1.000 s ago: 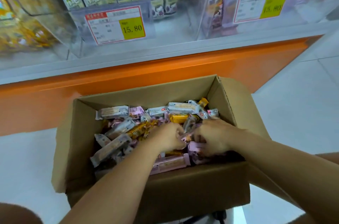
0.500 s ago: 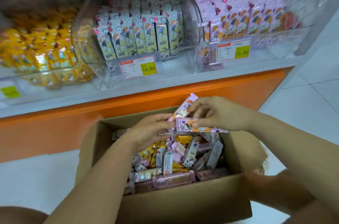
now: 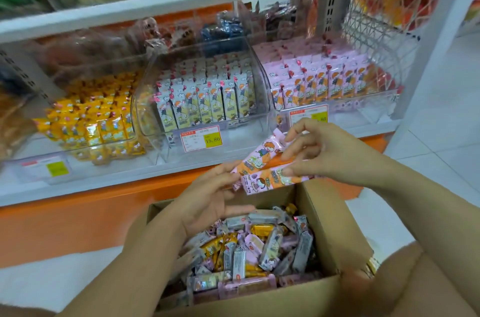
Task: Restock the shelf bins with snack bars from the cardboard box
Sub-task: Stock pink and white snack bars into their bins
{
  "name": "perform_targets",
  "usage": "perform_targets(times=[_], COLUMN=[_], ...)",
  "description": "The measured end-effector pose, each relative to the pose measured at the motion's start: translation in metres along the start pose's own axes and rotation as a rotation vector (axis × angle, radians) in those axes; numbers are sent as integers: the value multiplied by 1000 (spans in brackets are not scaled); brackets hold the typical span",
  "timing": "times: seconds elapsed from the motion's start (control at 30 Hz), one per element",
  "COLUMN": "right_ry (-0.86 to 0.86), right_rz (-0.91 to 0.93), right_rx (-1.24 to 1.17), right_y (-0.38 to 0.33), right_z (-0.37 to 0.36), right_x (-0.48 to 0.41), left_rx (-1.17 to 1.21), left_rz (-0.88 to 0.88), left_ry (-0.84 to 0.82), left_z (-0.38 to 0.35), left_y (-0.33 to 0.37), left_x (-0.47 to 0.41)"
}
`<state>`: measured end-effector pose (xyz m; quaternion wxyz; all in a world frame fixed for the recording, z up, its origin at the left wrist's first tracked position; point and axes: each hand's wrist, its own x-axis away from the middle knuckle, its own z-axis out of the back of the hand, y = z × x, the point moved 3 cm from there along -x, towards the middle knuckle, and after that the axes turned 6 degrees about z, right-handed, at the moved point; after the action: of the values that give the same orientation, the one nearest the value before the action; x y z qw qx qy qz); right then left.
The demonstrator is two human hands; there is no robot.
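One box (image 3: 340, 236). Just above it, a left hand (image 3: 207, 202), a right hand (image 3: 327, 153) and two pink bars (image 3: 270, 179). Beyond it, three bins (image 3: 233, 132) and three price tags (image 3: 201, 137). Inside, bars (image 3: 270, 246) past counting

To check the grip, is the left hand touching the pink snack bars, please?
Touching. The head view shows the left hand pinching the lower end of the pink snack bars.
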<state>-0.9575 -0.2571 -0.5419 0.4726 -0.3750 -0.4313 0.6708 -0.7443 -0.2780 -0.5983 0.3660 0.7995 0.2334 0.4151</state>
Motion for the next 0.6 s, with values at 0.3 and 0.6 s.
perform_targets(times=[0.3, 0.6], right_ry=[157, 237], right_rz=[52, 56], right_rx=[-44, 110], right_y=[-13, -20], right_z=[20, 36], right_x=[-3, -4], left_rx=[88, -208], left_rz=[-116, -191], left_ry=[27, -20], left_z=[-32, -61], left_y=[32, 63], left_x=[-6, -6])
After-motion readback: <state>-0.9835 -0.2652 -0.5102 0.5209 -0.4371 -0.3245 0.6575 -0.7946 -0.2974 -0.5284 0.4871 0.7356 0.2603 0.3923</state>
